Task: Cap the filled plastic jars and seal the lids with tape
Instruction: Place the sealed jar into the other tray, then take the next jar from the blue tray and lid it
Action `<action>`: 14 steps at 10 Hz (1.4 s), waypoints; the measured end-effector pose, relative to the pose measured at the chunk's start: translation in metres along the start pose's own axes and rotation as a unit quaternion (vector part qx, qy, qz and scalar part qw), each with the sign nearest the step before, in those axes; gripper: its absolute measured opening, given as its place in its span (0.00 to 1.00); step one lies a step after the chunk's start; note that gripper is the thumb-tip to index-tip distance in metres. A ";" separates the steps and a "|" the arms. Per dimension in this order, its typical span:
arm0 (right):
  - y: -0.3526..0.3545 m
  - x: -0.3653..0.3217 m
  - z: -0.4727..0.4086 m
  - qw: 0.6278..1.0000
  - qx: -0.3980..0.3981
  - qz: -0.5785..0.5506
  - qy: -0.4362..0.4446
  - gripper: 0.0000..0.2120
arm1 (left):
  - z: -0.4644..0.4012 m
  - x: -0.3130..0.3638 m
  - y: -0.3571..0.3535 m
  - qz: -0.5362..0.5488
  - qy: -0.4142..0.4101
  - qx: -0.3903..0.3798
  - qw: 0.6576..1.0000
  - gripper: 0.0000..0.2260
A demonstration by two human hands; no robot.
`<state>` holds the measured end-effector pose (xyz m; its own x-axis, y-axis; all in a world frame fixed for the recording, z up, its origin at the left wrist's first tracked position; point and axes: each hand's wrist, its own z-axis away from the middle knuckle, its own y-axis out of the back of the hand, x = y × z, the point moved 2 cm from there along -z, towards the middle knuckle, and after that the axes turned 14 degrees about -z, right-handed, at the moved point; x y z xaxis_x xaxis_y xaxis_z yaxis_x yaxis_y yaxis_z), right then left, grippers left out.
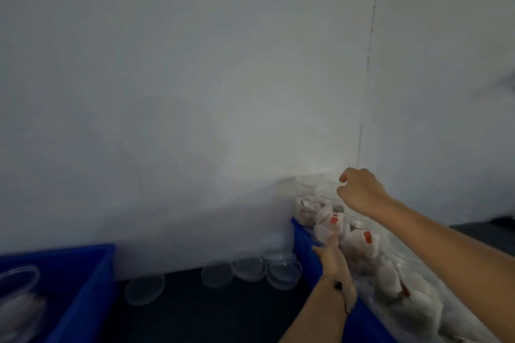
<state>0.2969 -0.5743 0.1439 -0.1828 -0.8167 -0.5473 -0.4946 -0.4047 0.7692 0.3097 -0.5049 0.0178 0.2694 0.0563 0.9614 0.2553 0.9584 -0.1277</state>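
Note:
Several clear plastic jars [359, 242] filled with white packets with red marks stand in a blue crate [305, 245] at the right. My left hand [333, 262] reaches up along the crate's left wall, its straight fingers lying against the side of a jar. My right hand [359, 189] hovers over the open top of a jar at the back [324, 189], fingers curled downward; blur hides whether it holds anything. Several clear lids [282, 270] lie on the dark table beside the crate. No tape is in view.
A second blue crate [83, 273] stands at the lower left with a clear jar [16, 287] inside. A white wall rises close behind the table [195, 315], with a corner seam at the right. More lids [145, 289] lie between the crates.

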 end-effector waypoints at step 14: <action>-0.266 -0.347 0.453 0.733 -0.540 -0.149 0.387 0.15 | 0.399 -0.059 0.581 -0.680 0.347 0.452 0.461 0.28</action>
<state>0.1067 0.0035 -0.0201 0.5388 -0.4452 -0.7151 0.6226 -0.3614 0.6941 0.0715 0.1608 -0.0158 0.7438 -0.5711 -0.3473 0.2194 -0.2822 0.9339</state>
